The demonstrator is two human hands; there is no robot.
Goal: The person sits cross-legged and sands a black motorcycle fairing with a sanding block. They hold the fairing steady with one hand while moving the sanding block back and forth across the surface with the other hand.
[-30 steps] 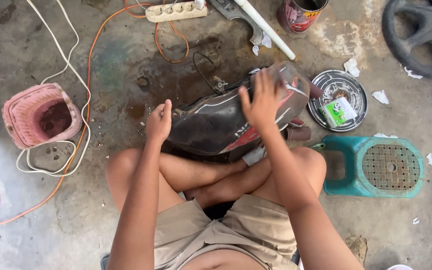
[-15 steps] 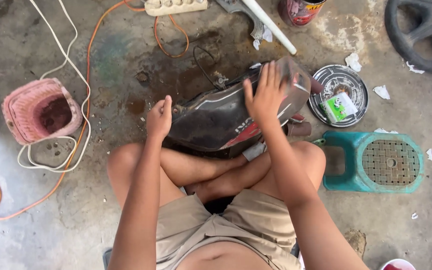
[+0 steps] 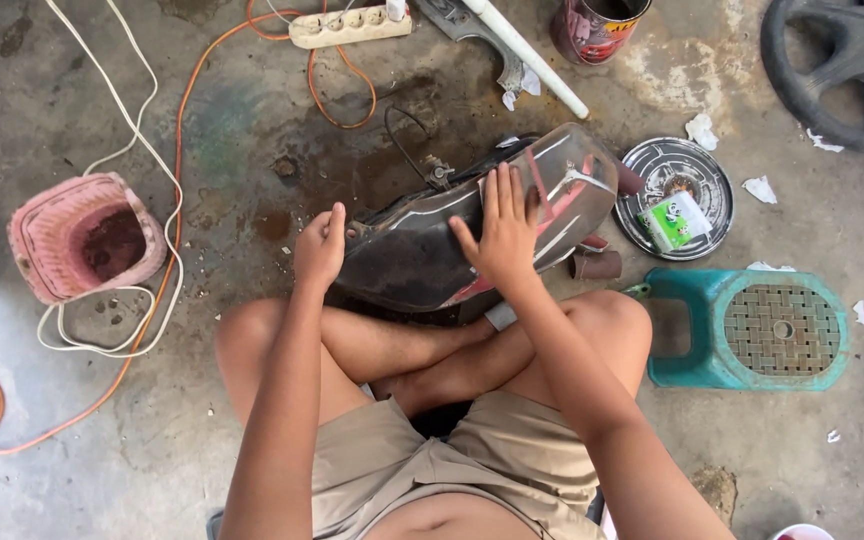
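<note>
A person sits cross-legged on the concrete floor (image 3: 132, 440) with a dark, glossy motorcycle tank (image 3: 432, 250) lying just in front of the shins. The right hand (image 3: 504, 228) lies flat on top of the tank, fingers (image 3: 512, 190) spread open and gripping nothing. The left hand (image 3: 320, 246) is loosely curled at the tank's left end, touching its edge; whether it grips anything cannot be told. A teal plastic stool (image 3: 747, 330) stands to the right, a round metal plate (image 3: 674, 195) beyond it, and a pink basket (image 3: 87, 235) sits to the left beside white and orange cords (image 3: 167, 215).
</note>
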